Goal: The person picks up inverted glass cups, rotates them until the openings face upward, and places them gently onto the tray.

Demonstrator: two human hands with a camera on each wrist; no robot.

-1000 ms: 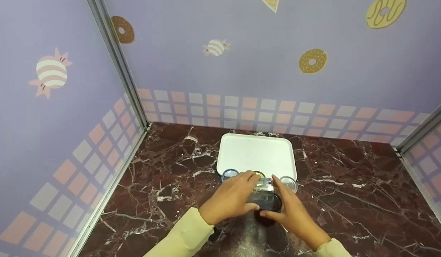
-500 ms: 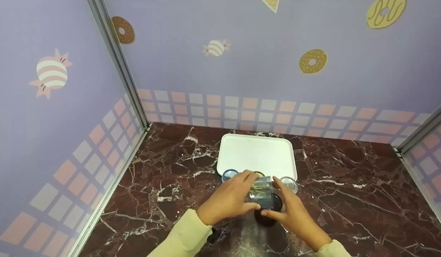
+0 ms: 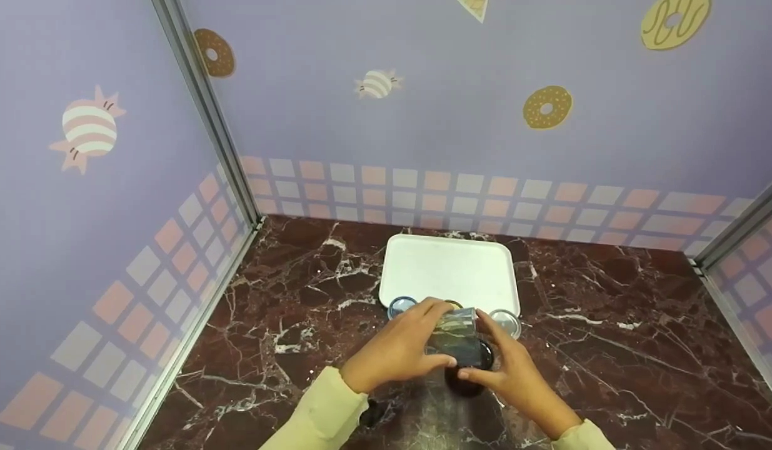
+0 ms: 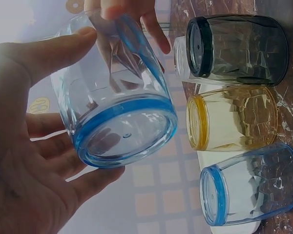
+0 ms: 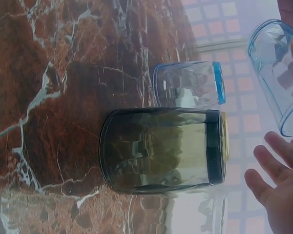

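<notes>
The dark red marble desk [image 3: 285, 312] carries a white tray [image 3: 448, 269] near the back wall, with dark [image 5: 161, 151], yellow [image 4: 232, 122], blue [image 4: 249, 187] and clear [image 3: 506, 320] glasses standing before it.

Both arms reached forward in pale yellow sleeves. The left hand [image 3: 398, 347] curled its fingers and thumb in a grip, while the right hand [image 3: 511, 369] cupped alongside, fingers extended.

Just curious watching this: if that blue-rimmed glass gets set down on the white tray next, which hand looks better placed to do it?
Probably the left hand: it grips the blue-rimmed glass, thumb and fingers around it. The right hand only touches it.
</notes>
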